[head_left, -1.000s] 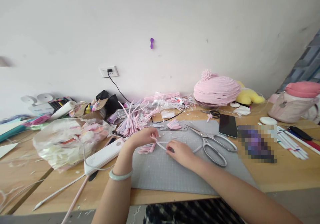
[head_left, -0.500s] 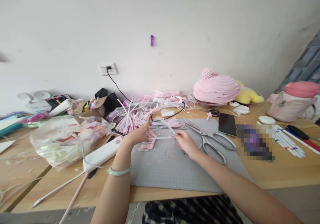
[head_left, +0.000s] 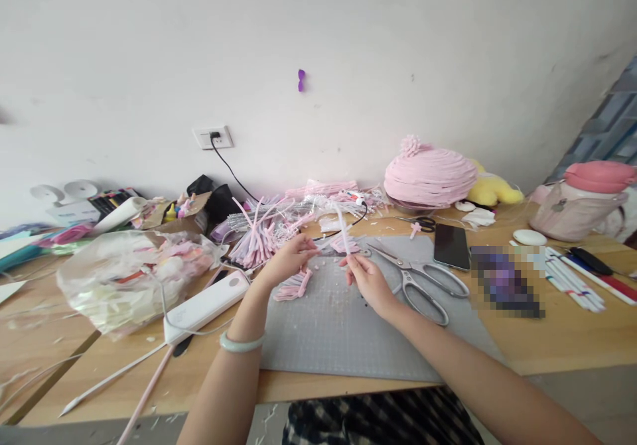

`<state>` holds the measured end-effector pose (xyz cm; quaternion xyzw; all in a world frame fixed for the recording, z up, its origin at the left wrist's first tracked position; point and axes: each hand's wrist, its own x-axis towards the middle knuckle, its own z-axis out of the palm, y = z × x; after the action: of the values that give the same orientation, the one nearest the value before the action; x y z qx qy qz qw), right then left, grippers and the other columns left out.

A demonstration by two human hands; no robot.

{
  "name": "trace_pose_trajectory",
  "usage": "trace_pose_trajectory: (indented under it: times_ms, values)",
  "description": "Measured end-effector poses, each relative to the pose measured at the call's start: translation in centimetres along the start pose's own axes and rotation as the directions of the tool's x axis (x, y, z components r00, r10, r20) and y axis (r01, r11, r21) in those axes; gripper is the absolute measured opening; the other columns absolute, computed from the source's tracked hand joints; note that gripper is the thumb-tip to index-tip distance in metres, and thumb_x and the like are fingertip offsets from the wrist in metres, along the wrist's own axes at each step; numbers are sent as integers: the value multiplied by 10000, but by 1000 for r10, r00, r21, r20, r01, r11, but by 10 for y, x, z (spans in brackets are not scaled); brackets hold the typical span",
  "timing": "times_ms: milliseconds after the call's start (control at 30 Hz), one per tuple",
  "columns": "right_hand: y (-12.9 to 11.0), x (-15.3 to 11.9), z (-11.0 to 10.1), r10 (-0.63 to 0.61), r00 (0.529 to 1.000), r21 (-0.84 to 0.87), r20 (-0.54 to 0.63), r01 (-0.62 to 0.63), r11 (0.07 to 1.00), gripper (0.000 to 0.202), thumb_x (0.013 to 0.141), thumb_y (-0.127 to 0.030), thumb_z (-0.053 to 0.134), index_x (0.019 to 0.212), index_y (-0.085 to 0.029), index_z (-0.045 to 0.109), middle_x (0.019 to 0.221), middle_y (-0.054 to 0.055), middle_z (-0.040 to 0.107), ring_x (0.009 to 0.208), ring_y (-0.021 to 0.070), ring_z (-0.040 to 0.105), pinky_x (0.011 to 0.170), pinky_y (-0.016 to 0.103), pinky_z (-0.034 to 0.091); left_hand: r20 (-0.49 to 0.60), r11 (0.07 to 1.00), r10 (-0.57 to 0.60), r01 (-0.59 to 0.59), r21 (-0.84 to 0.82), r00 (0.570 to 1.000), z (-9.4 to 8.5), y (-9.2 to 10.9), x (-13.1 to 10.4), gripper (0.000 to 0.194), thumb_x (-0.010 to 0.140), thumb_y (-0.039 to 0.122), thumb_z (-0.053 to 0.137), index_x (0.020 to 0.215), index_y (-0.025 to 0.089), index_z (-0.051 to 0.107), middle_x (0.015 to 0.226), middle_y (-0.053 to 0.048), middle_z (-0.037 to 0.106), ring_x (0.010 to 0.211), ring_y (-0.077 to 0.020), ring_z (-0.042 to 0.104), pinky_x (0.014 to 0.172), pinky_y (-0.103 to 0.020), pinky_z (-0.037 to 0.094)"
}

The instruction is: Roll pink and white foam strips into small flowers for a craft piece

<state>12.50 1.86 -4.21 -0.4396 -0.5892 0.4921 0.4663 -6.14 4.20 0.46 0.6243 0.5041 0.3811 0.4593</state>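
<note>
the right hand (head_left: pixel 367 282) is pinching a pale strip (head_left: pixel 344 234); whether the left hand (head_left: pixel 292 258) is closing its fingers, i can't tell.

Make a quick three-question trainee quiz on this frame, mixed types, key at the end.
1. What does the right hand pinch?
2. True or false: the large scissors lie on the grey mat.
3. Order these from left to right in the view: pink-lidded container, large scissors, white oblong device.

Key:
1. A pale strip, pointing up from the fingers.
2. True.
3. White oblong device, large scissors, pink-lidded container.
</note>
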Motion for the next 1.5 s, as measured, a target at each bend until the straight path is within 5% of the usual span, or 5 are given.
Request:
trace_pose_trajectory:
  times_ms: [367,567,1100,1333,1500]
  values:
    - [-3,-3,1,3,990,-89,140,10,996,389,814,-510,406,644,-193,556,416,-56,389,386,92,345,437,223,264,276,938,76,25,-345,958,33,3,-4,142,672,211,604,783,145,665,591,-4,536,529,-91,433,506,-206,330]
    - [-3,-1,0,55,989,-92,138,-43,995,368,801,-485,434,629,-184,557,413,-55,389,388,89,353,437,220,260,120,941,-115,147,-306,986,33,7,-5,255,638,288,633,841,145,691,454,60,391,421,-56,281,408,-191,161]
    - [-1,0,1,154,973,-114,169,-136,984,349,832,-420,459,641,-154,578,441,-48,411,401,65,349,414,205,234,83,994,-19,28,-108,996,30,8,-4,253,696,369,609,623,138,536,461,84,338,434,-45,257,434,-199,177]
    - [-13,11,-24,437,718,21,542,-531,847,182,702,-313,612,673,-141,560,479,-82,383,356,14,180,374,186,77,306,997,-53,65,-30,951,22,12,-9,169,586,274,636,567,122,566,436,66,408,407,-48,267,418,-215,151]
    - [-18,16,-38,421,737,-93,528,-443,892,164,635,-274,642,604,-140,551,471,-80,393,377,20,212,392,199,107,463,982,-132,51,183,876,29,13,-12,156,574,232,631,526,142,513,421,73,388,421,-63,287,423,-215,168]
